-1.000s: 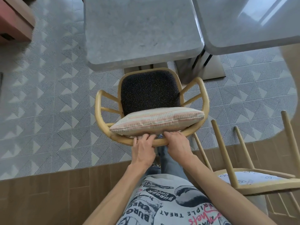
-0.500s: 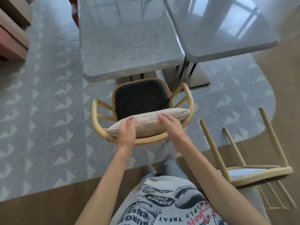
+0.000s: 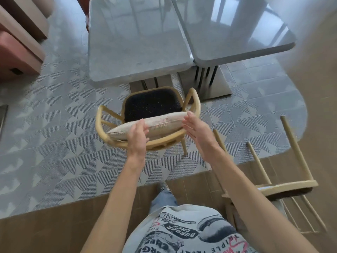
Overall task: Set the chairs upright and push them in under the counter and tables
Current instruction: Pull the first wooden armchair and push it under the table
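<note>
The step in hand looks like the push-in of the upright chair. The pale wooden armchair with a black speckled seat stands on its legs on the grey triangle-patterned floor, its front edge just short of the left grey marble-topped desk and not yet under it. A striped cream cushion lies along the chair's curved back rail.

The left hand is loosely open, its fingers curled over the cushion and rail; whether it grips or only presses cannot be told. The right hand is open with fingers spread, close to the cushion's right end, contact unclear.

The next move probably calls for both hands on the back rail and a straight forward push, so that the seat slides under the desk and the arms clear the top's edge and the metal pedestal.

Counted: two desks, the second one butted against the first; two chairs, the second a tipped-over wooden chair with its legs in the air at the right, which remains to be righted; one cushion; two hands.
</note>
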`<action>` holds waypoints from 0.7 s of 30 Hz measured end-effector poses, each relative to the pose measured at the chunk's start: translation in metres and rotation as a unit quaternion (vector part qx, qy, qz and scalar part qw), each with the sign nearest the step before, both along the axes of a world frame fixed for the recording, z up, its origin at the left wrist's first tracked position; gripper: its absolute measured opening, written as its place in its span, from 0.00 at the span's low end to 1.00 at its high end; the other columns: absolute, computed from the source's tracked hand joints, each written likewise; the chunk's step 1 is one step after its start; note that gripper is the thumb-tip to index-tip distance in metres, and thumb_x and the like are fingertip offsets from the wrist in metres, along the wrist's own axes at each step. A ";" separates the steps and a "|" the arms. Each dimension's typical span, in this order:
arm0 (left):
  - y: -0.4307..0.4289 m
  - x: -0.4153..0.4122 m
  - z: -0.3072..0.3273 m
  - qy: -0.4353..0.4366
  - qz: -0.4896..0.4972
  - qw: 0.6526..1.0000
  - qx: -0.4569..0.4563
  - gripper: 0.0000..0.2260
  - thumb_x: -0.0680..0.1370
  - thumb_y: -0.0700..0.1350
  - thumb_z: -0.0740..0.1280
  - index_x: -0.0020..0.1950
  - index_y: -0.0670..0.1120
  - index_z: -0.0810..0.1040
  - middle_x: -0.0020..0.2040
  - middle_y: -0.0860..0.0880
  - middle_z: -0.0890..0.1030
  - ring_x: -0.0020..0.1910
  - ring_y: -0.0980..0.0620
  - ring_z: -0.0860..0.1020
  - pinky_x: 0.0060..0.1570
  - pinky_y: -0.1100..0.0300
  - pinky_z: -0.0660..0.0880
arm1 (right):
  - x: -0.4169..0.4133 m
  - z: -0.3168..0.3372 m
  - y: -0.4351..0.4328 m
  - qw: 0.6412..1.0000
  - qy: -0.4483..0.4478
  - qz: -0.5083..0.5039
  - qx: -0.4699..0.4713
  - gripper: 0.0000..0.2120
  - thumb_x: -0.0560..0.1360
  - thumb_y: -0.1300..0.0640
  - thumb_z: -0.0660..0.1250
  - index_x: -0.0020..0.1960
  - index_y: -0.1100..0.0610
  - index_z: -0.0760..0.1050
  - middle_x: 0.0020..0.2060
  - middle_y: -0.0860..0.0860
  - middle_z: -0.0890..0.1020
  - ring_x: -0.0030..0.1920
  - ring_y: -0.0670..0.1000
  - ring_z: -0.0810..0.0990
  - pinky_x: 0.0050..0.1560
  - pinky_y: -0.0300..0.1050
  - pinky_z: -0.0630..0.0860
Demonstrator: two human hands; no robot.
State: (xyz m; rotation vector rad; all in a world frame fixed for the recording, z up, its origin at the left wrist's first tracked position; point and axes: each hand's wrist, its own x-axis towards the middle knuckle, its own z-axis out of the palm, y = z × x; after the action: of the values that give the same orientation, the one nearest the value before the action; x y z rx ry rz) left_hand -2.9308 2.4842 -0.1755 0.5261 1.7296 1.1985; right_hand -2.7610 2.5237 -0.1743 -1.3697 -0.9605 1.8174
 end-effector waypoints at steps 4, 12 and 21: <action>-0.024 0.044 0.005 -0.018 0.019 1.000 0.003 0.20 0.83 0.53 0.56 0.70 0.44 0.71 0.65 0.44 0.76 0.62 0.48 0.75 0.64 0.50 0.70 | 0.046 0.011 -0.025 1.000 -0.007 0.015 0.015 0.26 0.79 0.40 0.57 0.67 0.56 0.72 0.63 0.49 0.78 0.63 0.47 0.75 0.67 0.49 0.66; -0.080 0.140 0.025 -0.027 0.013 0.999 0.020 0.19 0.82 0.55 0.55 0.67 0.45 0.72 0.64 0.45 0.75 0.65 0.46 0.74 0.66 0.48 0.69 | 0.136 0.032 -0.085 0.998 -0.025 0.024 0.050 0.14 0.74 0.33 0.58 0.49 0.37 0.78 0.54 0.39 0.79 0.61 0.45 0.76 0.68 0.53 0.66; -0.147 0.194 0.038 -0.041 -0.019 0.998 0.037 0.23 0.82 0.56 0.55 0.72 0.44 0.68 0.68 0.44 0.74 0.65 0.47 0.74 0.66 0.49 0.68 | 0.195 0.045 -0.159 0.997 -0.031 -0.003 0.066 0.18 0.76 0.36 0.57 0.56 0.48 0.72 0.63 0.50 0.76 0.63 0.49 0.75 0.69 0.55 0.65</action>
State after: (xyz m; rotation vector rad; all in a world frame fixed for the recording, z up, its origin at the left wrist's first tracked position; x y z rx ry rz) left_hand -2.7368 2.3368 -0.1380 0.5437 1.6035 1.2439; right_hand -2.5661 2.3650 -0.1291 -1.3523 -1.0870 1.6833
